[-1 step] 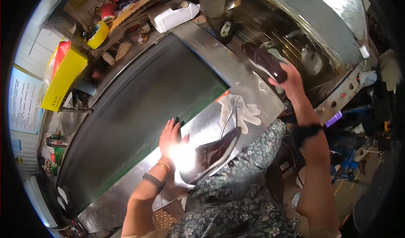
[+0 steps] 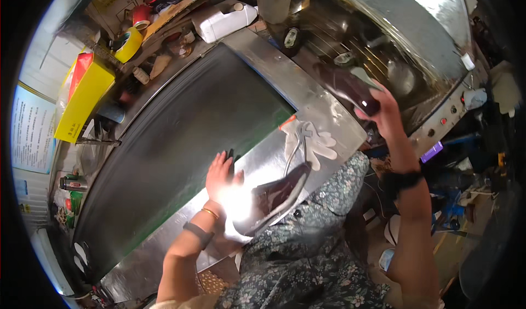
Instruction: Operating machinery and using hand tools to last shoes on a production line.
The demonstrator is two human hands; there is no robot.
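Note:
My right hand (image 2: 388, 109) is closed around one end of a dark maroon shoe (image 2: 346, 91) with a pale sole, held over the machine opening at the upper right. My left hand (image 2: 220, 177) holds nothing; its fingers are stretched out at the border of the dark belt (image 2: 192, 128) and the shiny metal ledge (image 2: 156, 259). A small black thing shows by its fingertips. Bright glare hides part of that hand. Between it and my apron, a second maroon shoe (image 2: 274, 194) lies on the ledge. Beyond this shoe rests a white glove (image 2: 318, 147) with an orange cuff edge.
Inside the machine opening, several shoes or shoe-shaped pieces lie on a slatted rack (image 2: 372, 62). A white jug (image 2: 222, 21), a roll of yellow tape (image 2: 129, 45) and a yellow box (image 2: 85, 103) stand along the far side. A control panel (image 2: 444, 120) is at the right.
My right hand has shifted slightly right and down, and the shoe in it has turned a little. My left hand has barely moved.

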